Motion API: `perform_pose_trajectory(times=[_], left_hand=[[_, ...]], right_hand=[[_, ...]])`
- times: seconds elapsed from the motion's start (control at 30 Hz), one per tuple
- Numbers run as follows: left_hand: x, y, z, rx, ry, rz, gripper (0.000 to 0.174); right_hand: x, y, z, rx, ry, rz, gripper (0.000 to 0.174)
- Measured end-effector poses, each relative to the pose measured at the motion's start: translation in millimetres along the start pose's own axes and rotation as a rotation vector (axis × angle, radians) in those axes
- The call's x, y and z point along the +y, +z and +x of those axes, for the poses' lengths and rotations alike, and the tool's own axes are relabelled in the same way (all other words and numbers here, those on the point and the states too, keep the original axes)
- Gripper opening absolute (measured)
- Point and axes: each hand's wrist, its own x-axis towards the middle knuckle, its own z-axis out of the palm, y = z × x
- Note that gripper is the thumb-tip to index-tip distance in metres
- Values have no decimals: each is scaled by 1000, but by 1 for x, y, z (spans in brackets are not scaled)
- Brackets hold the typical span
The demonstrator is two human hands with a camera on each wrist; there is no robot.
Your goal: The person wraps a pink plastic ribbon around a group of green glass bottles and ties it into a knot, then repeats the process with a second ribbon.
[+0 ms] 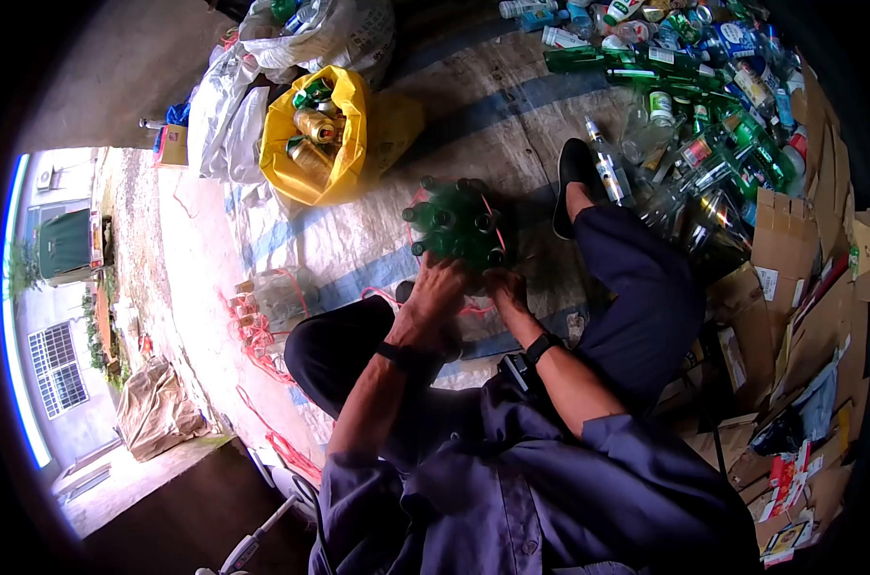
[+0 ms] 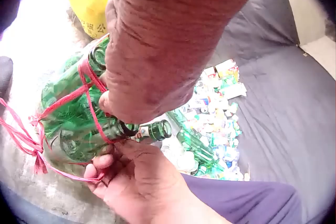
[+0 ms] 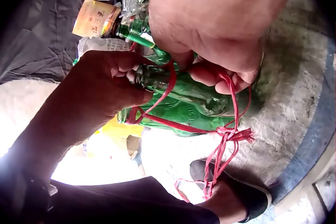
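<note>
Between the person's legs in the head view stands a bundle of green glass bottles, their necks facing up. Red plastic string wraps round the bundle and crosses near the necks, with a knot and loose ends hanging to one side. My left hand grips a bottle neck at the bundle's near side; from the left wrist, its fingertips are mostly hidden behind the hand. Close beside it, my right hand pinches a strand of the string with curled fingers against the bottles.
A yellow bag of cans stands ahead to the left, beside white sacks. Loose bottles pile up at the right, near flattened cardboard. More red string and clear bottles lie left of the legs.
</note>
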Motion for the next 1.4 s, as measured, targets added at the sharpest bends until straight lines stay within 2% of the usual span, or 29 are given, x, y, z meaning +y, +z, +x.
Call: perform_pose_trajectory(times=[0.1, 0.2, 0.33, 0.43, 0.53, 0.6, 0.63, 0.7, 0.8, 0.93, 1.03, 1.1, 1.23, 1.3, 1.33, 1.4], left_hand=[[0, 4, -1, 69, -40, -30, 29], [-5, 1, -1, 11, -48, -86, 25], [-9, 3, -2, 18, -78, -101, 23], [-5, 2, -1, -39, -126, -65, 19], [1, -4, -1, -10, -110, 20, 26], [-1, 2, -1, -27, -121, 5, 25], [-2, 6, -2, -27, -120, 5, 25], [-1, 12, -3, 25, -146, 53, 19], [4, 12, -3, 96, -153, 28, 20], [8, 7, -5, 76, -166, 2, 25], [7, 10, -6, 36, -184, 2, 27], [6, 12, -6, 43, -190, 26, 28], [1, 23, -9, 71, -237, 12, 28], [-5, 29, -9, -38, -346, -18, 21], [-7, 29, -9, -39, -346, -18, 21], [-9, 29, -9, 22, -285, -6, 25]], right_hand=[[0, 2, 0, 29, 27, -75, 18], [-1, 2, 2, 34, -11, -175, 17], [-4, 4, 0, 45, 29, -129, 17], [2, 3, 0, 59, -49, -134, 15], [16, 0, 5, -17, 6, -29, 13], [23, -1, 9, -64, -267, -121, 11], [20, -1, 9, -64, -267, -120, 11], [19, 0, 9, -34, -1, -97, 11], [32, 0, 13, -43, -53, -65, 11], [40, -1, 13, -23, -16, 25, 11], [42, -3, 12, -62, -127, 16, 12], [43, -2, 13, -52, -369, -62, 12], [59, -2, 19, -83, -299, -159, 12], [73, -1, 24, -69, -218, -81, 10], [75, -2, 24, -68, -218, -81, 10], [73, -1, 24, -72, -85, -40, 10]])
